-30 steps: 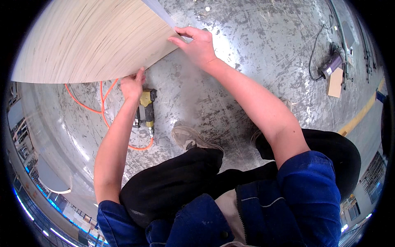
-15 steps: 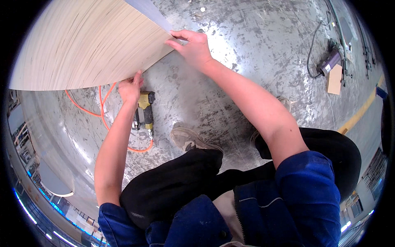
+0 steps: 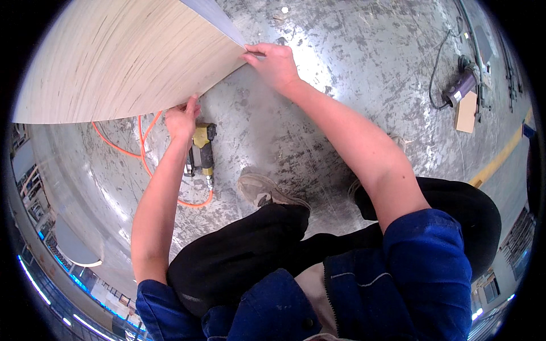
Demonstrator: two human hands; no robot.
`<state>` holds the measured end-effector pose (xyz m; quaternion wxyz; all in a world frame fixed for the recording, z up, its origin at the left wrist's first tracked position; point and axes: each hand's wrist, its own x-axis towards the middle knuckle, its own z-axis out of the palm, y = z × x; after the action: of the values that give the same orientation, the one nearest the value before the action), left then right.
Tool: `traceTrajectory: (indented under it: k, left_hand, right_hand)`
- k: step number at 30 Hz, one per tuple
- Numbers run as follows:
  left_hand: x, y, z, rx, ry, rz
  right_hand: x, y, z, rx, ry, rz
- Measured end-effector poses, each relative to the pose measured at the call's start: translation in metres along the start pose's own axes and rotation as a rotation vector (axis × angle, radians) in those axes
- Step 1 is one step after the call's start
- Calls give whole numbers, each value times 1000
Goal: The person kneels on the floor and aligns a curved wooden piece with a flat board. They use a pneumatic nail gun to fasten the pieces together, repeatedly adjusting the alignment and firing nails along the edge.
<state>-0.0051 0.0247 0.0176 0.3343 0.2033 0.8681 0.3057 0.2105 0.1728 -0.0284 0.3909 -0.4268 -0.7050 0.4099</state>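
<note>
A large wood-grained panel [image 3: 131, 62] with a curved near edge fills the upper left. My right hand [image 3: 276, 65] is closed in a pinch at its right corner, where a thin dark edge shows between thumb and fingers. Along the near edge, my left hand [image 3: 182, 120] grips the panel with its fingers bent at the rim; some of them are hidden. Just right of the left hand, a yellow and black nail gun [image 3: 203, 142] lies on the floor, touched by neither hand.
An orange air hose [image 3: 149, 165] loops from beneath the panel to the nail gun. At the right lie a corded angle grinder [image 3: 462, 86], a tan wooden block [image 3: 465, 112] and long dark rods [image 3: 506, 62]. My shoe [image 3: 264, 188] stands on the scuffed grey floor.
The panel's right corner and my right hand have shifted slightly to the right. My left hand keeps nearly the same place on the near edge.
</note>
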Motion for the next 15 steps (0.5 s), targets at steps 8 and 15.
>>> traceTrajectory:
  k: [8,15]
  left_hand:
    - [-3,3,3,-45,-4,0]
    - [-1,0,2,-65,-9,5]
  right_hand:
    - [0,0,-1,-21,19,-28]
    - [0,-1,-1,-58,17,4]
